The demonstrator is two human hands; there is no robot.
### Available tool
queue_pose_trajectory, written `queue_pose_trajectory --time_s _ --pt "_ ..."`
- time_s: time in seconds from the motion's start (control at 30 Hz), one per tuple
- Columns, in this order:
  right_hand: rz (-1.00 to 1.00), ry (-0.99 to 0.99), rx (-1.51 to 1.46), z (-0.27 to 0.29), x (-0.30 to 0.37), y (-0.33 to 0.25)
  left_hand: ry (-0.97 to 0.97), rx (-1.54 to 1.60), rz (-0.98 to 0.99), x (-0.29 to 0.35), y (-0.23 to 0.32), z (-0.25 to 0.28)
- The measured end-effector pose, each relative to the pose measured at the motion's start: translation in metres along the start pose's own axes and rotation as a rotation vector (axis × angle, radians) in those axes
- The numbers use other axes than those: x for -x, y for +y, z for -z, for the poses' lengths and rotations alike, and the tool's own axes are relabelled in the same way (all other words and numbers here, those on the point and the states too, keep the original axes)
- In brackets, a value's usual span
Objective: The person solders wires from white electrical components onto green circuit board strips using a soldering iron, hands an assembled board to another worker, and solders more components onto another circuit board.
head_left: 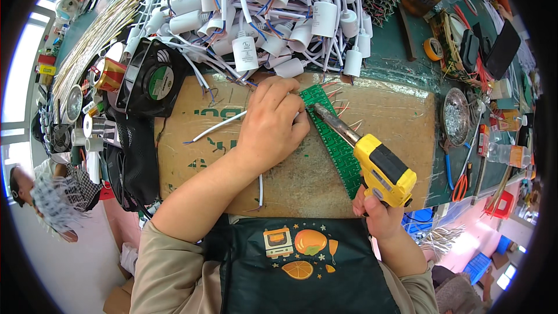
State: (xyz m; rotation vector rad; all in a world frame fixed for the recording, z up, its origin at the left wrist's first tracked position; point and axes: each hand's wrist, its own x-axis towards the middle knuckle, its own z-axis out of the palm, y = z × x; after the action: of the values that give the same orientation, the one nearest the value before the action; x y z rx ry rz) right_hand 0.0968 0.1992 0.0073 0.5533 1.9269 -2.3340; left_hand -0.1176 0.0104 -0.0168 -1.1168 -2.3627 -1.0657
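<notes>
A long green circuit board panel (343,166) lies aslant on the cardboard, with thin reddish wires (343,107) sticking out beside its far end. My left hand (272,117) is closed around a white cable (218,127), whose stripped end with blue wire points out to the left. Those fingertips are at the panel's left edge, and what lies right under them is hidden. My right hand (378,212) grips a yellow and black soldering gun (383,171) by its handle. The gun's metal tip reaches the panel's upper part, close to my left fingers.
White lamp holders with cables (285,29) are heaped behind the cardboard (401,139). At the left stands a black fan (154,78). A metal dish (456,117), orange-handled pliers (461,187) and a tape roll (433,49) lie at the right. Another person (55,192) is at the far left.
</notes>
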Motion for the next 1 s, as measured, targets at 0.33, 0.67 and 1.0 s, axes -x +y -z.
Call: queue_pose_trajectory --time_s 0.33,0.67,1.0 --pt "0.139 0.165 -0.213 0.020 0.012 -0.011 -0.005 0.009 0.006 -0.003 0.004 -0.004" --pt "0.724 0.672 0.151 0.105 0.036 -0.024 -0.030 -0.050 0.018 -0.003 0.008 0.003" --pt "0.472 0.488 -0.158 0.083 0.016 -0.020 -0.031 -0.067 0.035 -0.002 0.007 0.001"
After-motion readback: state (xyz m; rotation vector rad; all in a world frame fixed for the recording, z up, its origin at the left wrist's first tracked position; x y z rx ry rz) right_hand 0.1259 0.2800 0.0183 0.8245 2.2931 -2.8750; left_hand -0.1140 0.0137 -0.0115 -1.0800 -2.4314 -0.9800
